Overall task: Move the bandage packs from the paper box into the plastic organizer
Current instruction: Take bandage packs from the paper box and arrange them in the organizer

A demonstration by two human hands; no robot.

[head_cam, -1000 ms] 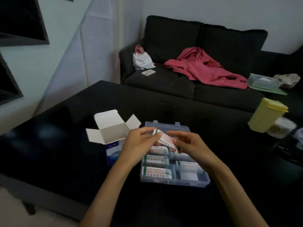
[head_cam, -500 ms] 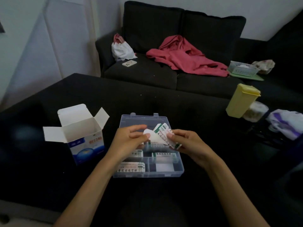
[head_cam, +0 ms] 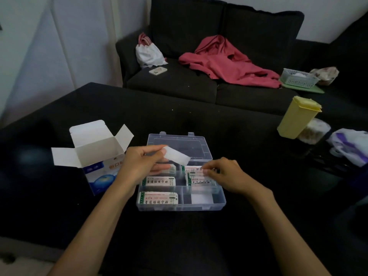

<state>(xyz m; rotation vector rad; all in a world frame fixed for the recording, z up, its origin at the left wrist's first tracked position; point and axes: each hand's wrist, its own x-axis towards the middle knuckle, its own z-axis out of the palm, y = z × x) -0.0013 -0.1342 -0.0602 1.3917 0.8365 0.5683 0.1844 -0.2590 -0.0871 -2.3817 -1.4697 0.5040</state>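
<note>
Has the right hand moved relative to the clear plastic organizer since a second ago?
Yes. The right hand dropped from above the clear plastic organizer into its right middle compartment, pressing bandage packs down.

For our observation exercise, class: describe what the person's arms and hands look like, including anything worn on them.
Both forearms are bare as far as the frame shows: no sleeves in view. The left hand and right hand wear no gloves, and no watch, bracelet or rings can be seen. Fingernails look short and unpainted, though the dim light hides fine detail.
</note>
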